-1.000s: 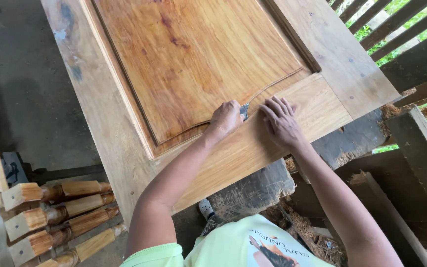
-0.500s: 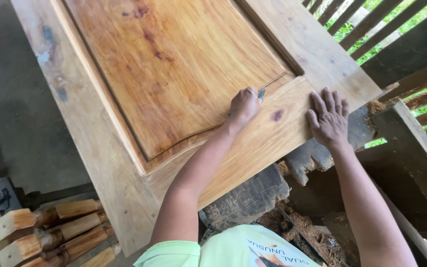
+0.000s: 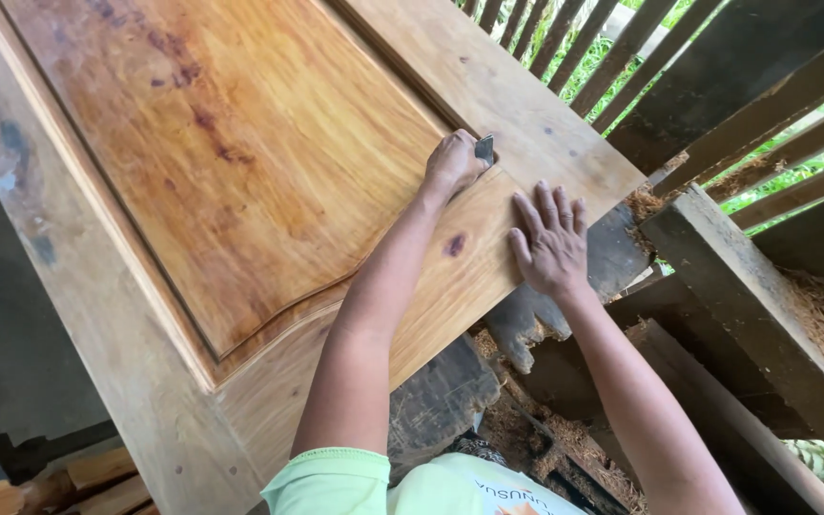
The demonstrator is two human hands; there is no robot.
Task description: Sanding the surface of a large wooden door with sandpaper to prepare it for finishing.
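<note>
We are gripping a small scraper (image 3: 484,148) in our closed left hand (image 3: 454,162) at the door panel (image 3: 240,162) edge; our right hand (image 3: 550,243) is lying flat, open, empty.

Both arms reach forward, bare — the left hand (image 3: 454,162) curled into a closed fist, knuckles up; the right hand (image 3: 551,243) pressed flat, fingers spread slightly.

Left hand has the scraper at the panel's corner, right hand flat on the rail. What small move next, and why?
Probably draw the scraper back down the groove toward the body. The left hand has it at the far corner of the raised panel, where the groove ends at the stile. The right hand lies flat on the bottom rail, steadying the door.
</note>
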